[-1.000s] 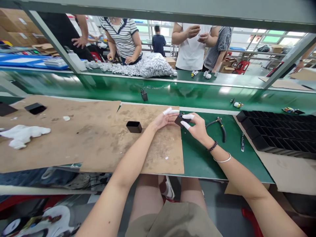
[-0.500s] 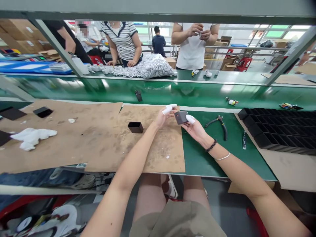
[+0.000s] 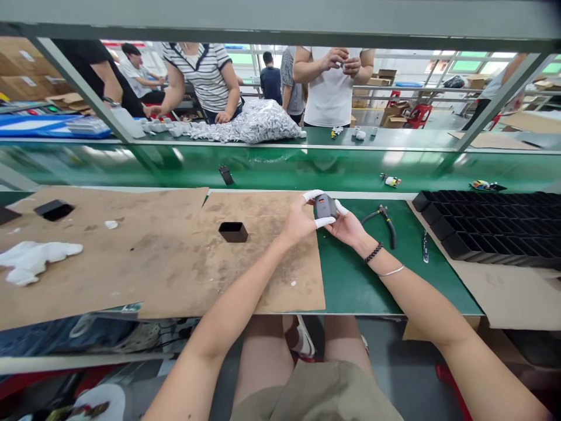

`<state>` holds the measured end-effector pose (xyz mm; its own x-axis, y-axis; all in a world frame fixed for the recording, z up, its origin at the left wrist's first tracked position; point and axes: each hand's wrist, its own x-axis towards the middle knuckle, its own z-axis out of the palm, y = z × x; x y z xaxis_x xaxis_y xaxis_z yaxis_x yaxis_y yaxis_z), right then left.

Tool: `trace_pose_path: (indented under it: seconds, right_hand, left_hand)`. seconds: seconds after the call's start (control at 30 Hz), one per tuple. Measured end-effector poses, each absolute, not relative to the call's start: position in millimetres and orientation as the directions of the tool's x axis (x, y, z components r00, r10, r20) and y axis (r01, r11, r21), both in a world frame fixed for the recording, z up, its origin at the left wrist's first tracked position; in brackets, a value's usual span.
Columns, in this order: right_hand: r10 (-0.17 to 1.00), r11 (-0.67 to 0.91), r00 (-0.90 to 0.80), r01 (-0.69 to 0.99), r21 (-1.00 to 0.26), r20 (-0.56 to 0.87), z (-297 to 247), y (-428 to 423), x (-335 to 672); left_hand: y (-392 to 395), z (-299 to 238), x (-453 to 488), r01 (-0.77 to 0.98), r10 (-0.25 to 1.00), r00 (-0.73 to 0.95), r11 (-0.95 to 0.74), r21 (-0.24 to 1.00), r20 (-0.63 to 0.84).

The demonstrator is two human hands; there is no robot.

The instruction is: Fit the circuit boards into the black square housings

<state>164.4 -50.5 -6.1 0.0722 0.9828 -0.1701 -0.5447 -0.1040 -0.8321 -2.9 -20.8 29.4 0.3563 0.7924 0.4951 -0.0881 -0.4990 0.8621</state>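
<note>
My left hand (image 3: 300,219) and my right hand (image 3: 348,227) both grip a dark grey charger (image 3: 325,206) over the right edge of the cardboard. A port opening with orange inside shows on its end. White finger covers sit on several of my fingertips. My left thumb and fingers are closed around the near side, while the right fingers hold it from the right and below. An open black housing (image 3: 234,232) stands on the cardboard, left of my hands. Pliers (image 3: 382,222) with dark handles lie right of them.
On the right, rows of black housings (image 3: 491,225) rest on cardboard near a slim tool (image 3: 425,247). A white cloth (image 3: 37,257) lies at left. Beyond the bench, a green conveyor belt (image 3: 280,169) carries circuit boards (image 3: 391,180) and a black part (image 3: 225,174). People stand behind.
My left hand has closed onto the charger, which has turned so its port end faces me more. Parts on the belt have shifted left. The view has swung slightly right.
</note>
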Motion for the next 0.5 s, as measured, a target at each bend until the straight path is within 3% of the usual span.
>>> trace_pose_path:
  seconds: [0.2, 0.33, 0.43, 0.5]
  right_hand:
    - [0.984, 0.025, 0.175, -0.341, -0.94, -0.037, -1, -48, 175]
    - [0.971, 0.119, 0.234, -0.296, -0.948, 0.049, 7, -54, 173]
    - [0.929, 0.281, 0.303, -0.207, -0.937, 0.211, 12, -59, 167]
    - [0.886, 0.394, 0.294, -0.071, -0.916, 0.358, 13, -61, 163]
  left_hand:
    - [-15, 28, 1, -0.198, 0.866, 0.337, -0.319, 0.927, 0.37]
    - [-9, 29, 3, -0.332, 0.931, 0.295, -0.111, 0.937, 0.215]
    - [-7, 35, 0, -0.443, 0.929, 0.364, 0.233, 0.866, -0.064]
    - [-7, 41, -4, -0.418, 0.83, 0.457, 0.518, 0.747, -0.32]
